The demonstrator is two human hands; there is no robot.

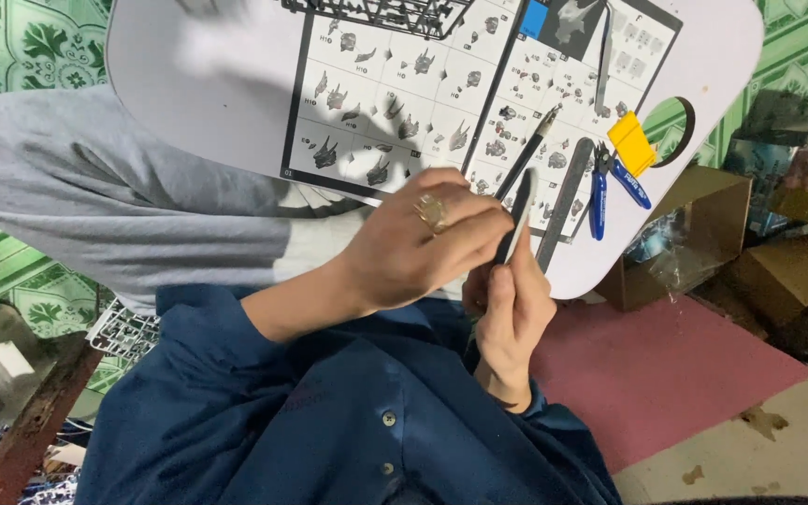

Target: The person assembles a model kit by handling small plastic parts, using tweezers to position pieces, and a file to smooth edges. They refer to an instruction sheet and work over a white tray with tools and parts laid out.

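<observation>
My left hand [418, 248], with a ring on one finger, reaches in from the left, its fingers closed around the middle of a thin black-and-white sanding stick [522, 208]. My right hand [514, 323] comes up from below and grips the stick's lower end between thumb and fingers. Both hands meet just off the near edge of a white lap table [217, 84]. Anything small pinched under the left fingers is hidden. A printed instruction sheet [395, 93] with pictures of dark model parts lies on the table just beyond the hands.
On the table, right of the hands, lie a craft knife [537, 138], a grey file [565, 201], blue-handled nippers [603, 192], a yellow block [632, 142] and tweezers [603, 56]. A black parts frame [376, 13] sits at the far edge. Cardboard boxes [703, 220] and a red mat [666, 365] are at the right.
</observation>
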